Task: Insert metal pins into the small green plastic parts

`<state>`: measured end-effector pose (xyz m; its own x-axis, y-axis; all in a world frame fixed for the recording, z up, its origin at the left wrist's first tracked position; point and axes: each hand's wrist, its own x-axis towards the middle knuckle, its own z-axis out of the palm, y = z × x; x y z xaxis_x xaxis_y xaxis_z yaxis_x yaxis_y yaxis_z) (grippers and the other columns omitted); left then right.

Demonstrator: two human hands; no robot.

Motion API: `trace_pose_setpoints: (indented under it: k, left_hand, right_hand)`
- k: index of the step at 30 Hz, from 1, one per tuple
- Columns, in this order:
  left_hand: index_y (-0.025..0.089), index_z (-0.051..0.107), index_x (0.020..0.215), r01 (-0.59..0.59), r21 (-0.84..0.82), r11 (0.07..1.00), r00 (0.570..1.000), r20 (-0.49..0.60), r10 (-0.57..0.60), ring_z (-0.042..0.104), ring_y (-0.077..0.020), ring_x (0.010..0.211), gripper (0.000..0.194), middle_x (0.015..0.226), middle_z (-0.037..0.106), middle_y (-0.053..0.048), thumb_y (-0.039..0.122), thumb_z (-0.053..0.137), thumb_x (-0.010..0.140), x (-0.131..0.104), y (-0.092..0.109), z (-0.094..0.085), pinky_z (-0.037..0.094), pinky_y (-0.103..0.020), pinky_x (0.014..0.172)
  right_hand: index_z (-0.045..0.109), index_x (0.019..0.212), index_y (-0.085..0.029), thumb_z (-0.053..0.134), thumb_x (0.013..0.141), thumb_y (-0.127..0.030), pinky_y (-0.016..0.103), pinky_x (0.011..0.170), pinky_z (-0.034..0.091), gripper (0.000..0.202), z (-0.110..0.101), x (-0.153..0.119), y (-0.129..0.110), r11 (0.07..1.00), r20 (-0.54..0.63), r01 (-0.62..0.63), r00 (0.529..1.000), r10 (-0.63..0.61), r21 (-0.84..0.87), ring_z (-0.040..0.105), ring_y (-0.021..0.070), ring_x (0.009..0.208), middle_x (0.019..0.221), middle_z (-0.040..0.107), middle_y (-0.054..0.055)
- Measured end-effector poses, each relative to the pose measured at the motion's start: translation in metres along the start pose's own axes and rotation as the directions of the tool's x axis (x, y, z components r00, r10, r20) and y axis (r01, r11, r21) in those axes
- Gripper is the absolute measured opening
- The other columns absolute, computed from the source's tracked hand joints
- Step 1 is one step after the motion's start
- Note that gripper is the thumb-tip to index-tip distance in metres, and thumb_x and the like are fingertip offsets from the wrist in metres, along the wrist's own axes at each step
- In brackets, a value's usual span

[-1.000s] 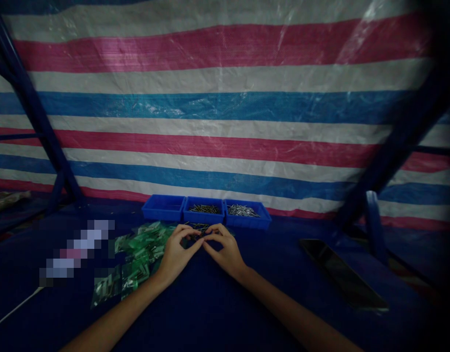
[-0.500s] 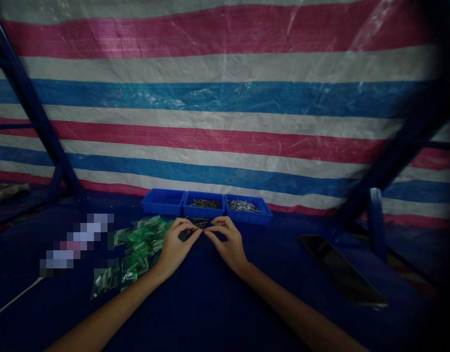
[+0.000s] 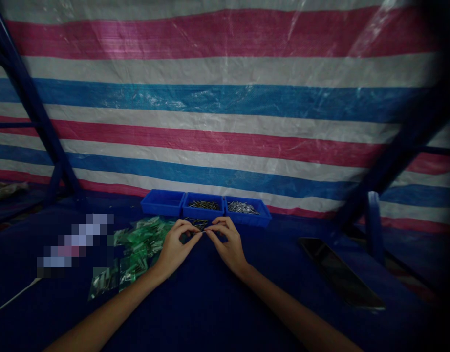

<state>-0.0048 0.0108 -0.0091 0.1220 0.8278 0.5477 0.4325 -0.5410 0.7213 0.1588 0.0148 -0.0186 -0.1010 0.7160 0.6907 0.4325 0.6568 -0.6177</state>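
My left hand and my right hand meet fingertip to fingertip above the dark blue table. Between their pinched fingers is a tiny, light-coloured piece, too small to identify. Just behind the fingers lies a small pile of dark screws on the table. Farther back stand a blue bin of brassy screws and a blue bin of silvery screws. Green-tinted plastic bags with small parts inside lie left of my left hand.
A third blue bin stands at the left of the row. A black phone lies on the right. At the left are a blurred-out object and a white cable. Blue metal frames flank the striped sheet.
The fingertips of both hands have parted slightly, and a light piece now shows between them. The view has shifted a little; the bins and bags stay where they were.
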Motion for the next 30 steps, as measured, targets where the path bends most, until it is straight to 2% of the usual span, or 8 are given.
trace_pose_setpoints:
  k: [3, 7, 12, 15, 20, 22, 27, 30]
  left_hand:
    - [0.018, 0.063, 0.077, 0.005, -0.024, 1.0, 0.999, -0.043, -0.006, 0.052, -0.0122, 0.069, 0.01, 0.08, 0.053, -0.002, 0.026, 0.058, 0.075, 0.001, 0.001, -0.001, 0.042, -0.025, 0.064]
    - [0.017, 0.063, 0.076, -0.004, -0.042, 0.999, 0.999, -0.035, 0.003, 0.051, -0.0119, 0.068, 0.01, 0.08, 0.053, -0.001, 0.026, 0.059, 0.074, 0.0, 0.001, -0.001, 0.042, -0.025, 0.064]
    - [0.017, 0.062, 0.077, -0.004, -0.017, 1.0, 0.998, -0.056, 0.003, 0.051, -0.0125, 0.07, 0.011, 0.08, 0.052, -0.002, 0.027, 0.057, 0.076, 0.0, -0.001, -0.001, 0.042, -0.025, 0.064]
    - [0.018, 0.062, 0.076, 0.0, 0.011, 1.0, 0.999, -0.032, 0.0, 0.051, -0.0125, 0.069, 0.011, 0.08, 0.052, -0.002, 0.027, 0.057, 0.076, 0.0, -0.003, 0.0, 0.042, -0.025, 0.064]
    - [0.019, 0.064, 0.082, 0.023, 0.079, 0.997, 0.999, 0.04, -0.026, 0.053, -0.0143, 0.075, 0.015, 0.084, 0.054, -0.002, 0.031, 0.06, 0.073, -0.001, -0.008, 0.002, 0.043, -0.027, 0.067]
    - [0.019, 0.064, 0.083, 0.038, 0.101, 0.994, 0.999, 0.034, -0.042, 0.054, -0.015, 0.075, 0.019, 0.085, 0.056, -0.003, 0.033, 0.063, 0.07, -0.002, -0.01, 0.001, 0.043, -0.028, 0.068]
    - [0.019, 0.067, 0.067, 0.022, 0.111, 0.994, 1.0, -0.022, -0.02, 0.056, -0.016, 0.076, 0.015, 0.079, 0.058, -0.003, 0.033, 0.064, 0.07, 0.001, -0.014, -0.001, 0.043, -0.03, 0.073]
    - [0.02, 0.068, 0.068, 0.024, 0.106, 0.994, 0.999, -0.025, -0.022, 0.057, -0.0163, 0.078, 0.012, 0.08, 0.06, -0.003, 0.03, 0.064, 0.07, 0.002, -0.014, -0.002, 0.044, -0.031, 0.075]
  right_hand:
    - [0.065, 0.079, -0.022, 0.059, 0.077, -0.025, 0.031, 0.075, 0.046, 0.007, 0.002, 0.0, 0.0, 0.999, 0.067, 0.03, 0.997, -0.029, -0.013, 0.055, 0.0159, 0.082, 0.092, 0.052, 0.005]
    - [0.064, 0.079, -0.021, 0.06, 0.076, -0.024, 0.031, 0.074, 0.046, 0.006, 0.004, -0.001, 0.001, 0.998, 0.139, 0.061, 0.989, -0.059, -0.007, 0.054, 0.0163, 0.084, 0.092, 0.053, 0.005]
    - [0.065, 0.079, -0.02, 0.058, 0.077, -0.027, 0.026, 0.061, 0.045, 0.01, 0.002, 0.002, 0.002, 1.0, 0.084, -0.01, 0.996, 0.009, 0.008, 0.054, 0.0153, 0.078, 0.088, 0.053, 0.005]
    - [0.066, 0.08, -0.021, 0.058, 0.077, -0.029, 0.025, 0.056, 0.044, 0.012, 0.001, 0.004, 0.003, 0.998, 0.06, -0.044, 0.997, 0.041, 0.043, 0.053, 0.0133, 0.071, 0.087, 0.054, 0.005]
    - [0.066, 0.082, -0.02, 0.056, 0.077, -0.031, 0.024, 0.053, 0.043, 0.015, 0.001, 0.005, 0.006, 0.992, 0.032, -0.091, 0.996, 0.089, 0.091, 0.051, 0.0108, 0.063, 0.087, 0.055, 0.005]
    - [0.066, 0.081, -0.019, 0.056, 0.077, -0.032, 0.023, 0.052, 0.043, 0.017, 0.001, 0.005, 0.008, 0.986, 0.008, -0.124, 0.992, 0.124, 0.11, 0.053, 0.012, 0.065, 0.085, 0.057, 0.005]
    - [0.066, 0.083, -0.017, 0.056, 0.077, -0.034, 0.025, 0.057, 0.045, 0.021, 0.002, 0.006, 0.014, 0.958, -0.008, -0.242, 0.969, 0.246, 0.157, 0.057, 0.0152, 0.069, 0.081, 0.062, 0.006]
    - [0.067, 0.083, -0.016, 0.056, 0.075, -0.034, 0.025, 0.056, 0.046, 0.022, 0.003, 0.006, 0.015, 0.942, 0.004, -0.289, 0.956, 0.292, 0.169, 0.058, 0.016, 0.067, 0.078, 0.064, 0.006]
